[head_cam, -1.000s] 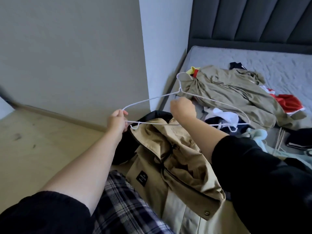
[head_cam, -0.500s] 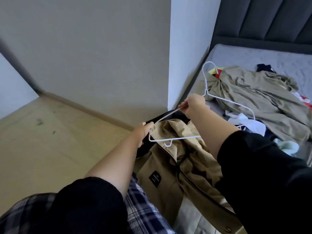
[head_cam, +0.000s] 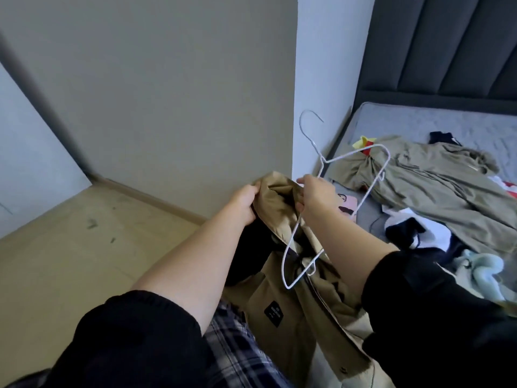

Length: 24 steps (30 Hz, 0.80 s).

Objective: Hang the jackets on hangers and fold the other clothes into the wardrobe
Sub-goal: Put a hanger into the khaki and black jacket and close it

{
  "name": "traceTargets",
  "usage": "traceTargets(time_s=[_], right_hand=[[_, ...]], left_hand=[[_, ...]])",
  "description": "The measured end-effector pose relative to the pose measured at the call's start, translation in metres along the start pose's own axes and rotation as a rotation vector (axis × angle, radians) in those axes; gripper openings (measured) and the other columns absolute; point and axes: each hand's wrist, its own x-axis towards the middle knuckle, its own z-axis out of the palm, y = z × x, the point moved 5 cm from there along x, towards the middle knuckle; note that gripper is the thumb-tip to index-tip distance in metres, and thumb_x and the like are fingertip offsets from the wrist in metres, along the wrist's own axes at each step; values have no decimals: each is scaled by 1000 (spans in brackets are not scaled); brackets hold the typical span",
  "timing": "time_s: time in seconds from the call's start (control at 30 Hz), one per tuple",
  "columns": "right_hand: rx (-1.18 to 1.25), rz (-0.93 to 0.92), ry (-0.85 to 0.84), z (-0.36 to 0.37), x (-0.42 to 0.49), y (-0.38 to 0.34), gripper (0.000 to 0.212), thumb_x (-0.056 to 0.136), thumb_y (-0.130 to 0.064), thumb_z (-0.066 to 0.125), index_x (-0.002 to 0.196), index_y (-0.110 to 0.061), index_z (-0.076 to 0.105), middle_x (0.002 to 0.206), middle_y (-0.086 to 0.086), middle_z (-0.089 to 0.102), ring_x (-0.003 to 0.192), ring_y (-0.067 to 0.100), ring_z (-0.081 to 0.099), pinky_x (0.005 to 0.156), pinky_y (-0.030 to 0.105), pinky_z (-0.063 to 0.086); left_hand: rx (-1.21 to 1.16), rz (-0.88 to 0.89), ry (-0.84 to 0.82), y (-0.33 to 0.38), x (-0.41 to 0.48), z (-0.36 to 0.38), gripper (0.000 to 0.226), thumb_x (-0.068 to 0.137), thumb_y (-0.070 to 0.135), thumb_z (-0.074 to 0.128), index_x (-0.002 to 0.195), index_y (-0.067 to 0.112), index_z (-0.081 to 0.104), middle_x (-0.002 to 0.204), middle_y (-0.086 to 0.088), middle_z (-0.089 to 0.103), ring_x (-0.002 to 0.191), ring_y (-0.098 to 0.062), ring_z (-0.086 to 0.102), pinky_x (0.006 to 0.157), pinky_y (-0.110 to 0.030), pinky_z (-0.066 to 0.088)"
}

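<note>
tan jacket (head_cam: 282, 312) is hanging between and below both hands, its top edge bunched up. left hand (head_cam: 243, 203) is gripping that edge. right hand (head_cam: 314, 197), just beside it, is curling its fingers round a white wire hanger (head_cam: 321, 159), hook pointing up above the knuckles. beyond the right hand, an olive garment (head_cam: 433, 180) is lying on the bed (head_cam: 447, 121).
</note>
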Motion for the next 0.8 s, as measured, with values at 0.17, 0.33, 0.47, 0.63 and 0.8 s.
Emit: traceTargets(time_s=[0.17, 0.33, 0.47, 0.63, 0.8], right_hand=[[-15, -203, -61, 66, -73, -67, 20, 83, -8, 53, 64, -14, 49, 57, 4, 43, 52, 20, 39, 53, 30, 34], [21, -282, -203, 135, -123, -113, 18, 81, -6, 53, 65, -13, 51, 56, 4, 42, 48, 19, 34, 48, 27, 29], [28, -287, -361, 198, -167, -144, 17, 83, -3, 49, 69, -12, 47, 56, 6, 37, 36, 17, 31, 37, 19, 25], [3, -320, -491, 267, -215, -177, 16, 84, 1, 47, 72, -10, 46, 56, 5, 31, 32, 15, 25, 42, 21, 22], [82, -439, -459, 316, -236, -220, 12, 87, 0, 48, 84, 4, 59, 57, 4, 32, 33, 16, 26, 38, 19, 22]], left_hand=[[-53, 211, 81, 92, -42, -38, 20, 97, 6, 44, 87, 8, 62, 110, -19, 61, 103, -30, 59, 92, -45, 49], [-160, 404, 110, 186, -109, -87, 27, 99, 6, 36, 91, 7, 61, 104, -17, 62, 89, -28, 60, 91, -44, 49], [-252, 520, 138, 251, -161, -129, 31, 102, 10, 31, 100, 13, 62, 110, -13, 63, 98, -27, 59, 95, -44, 46], [-294, 642, 183, 308, -209, -170, 31, 102, 9, 32, 109, 16, 61, 116, -11, 61, 110, -29, 58, 98, -44, 46], [-220, 709, 246, 357, -233, -209, 23, 100, 11, 43, 94, 14, 65, 102, -7, 65, 101, -27, 62, 97, -43, 48]])
